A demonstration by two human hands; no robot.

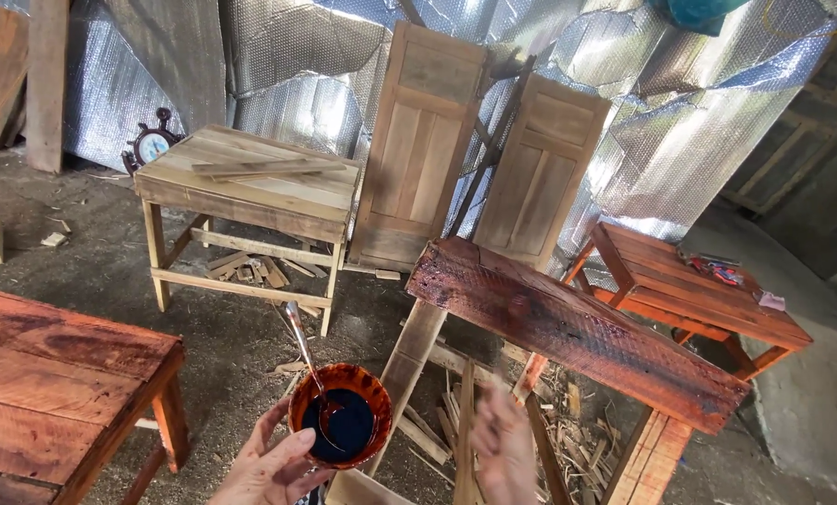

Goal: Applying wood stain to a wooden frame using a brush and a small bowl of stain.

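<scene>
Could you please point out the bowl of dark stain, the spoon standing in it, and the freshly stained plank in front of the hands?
Bowl of dark stain [298, 400]: head view, on its orange-brown left rim.
Spoon [298, 332]: head view, on the metal handle.
Stained plank [568, 327]: head view, on the wet top face.

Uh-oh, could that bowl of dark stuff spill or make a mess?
It might. The left hand holds the bowl of dark stain by its side only, so a tilt could slop it onto the dirt floor. The long spoon leans out over the rim and could tip out. The right hand looks blurred, and a bump against the wet-looking stained board could smear it.
</scene>
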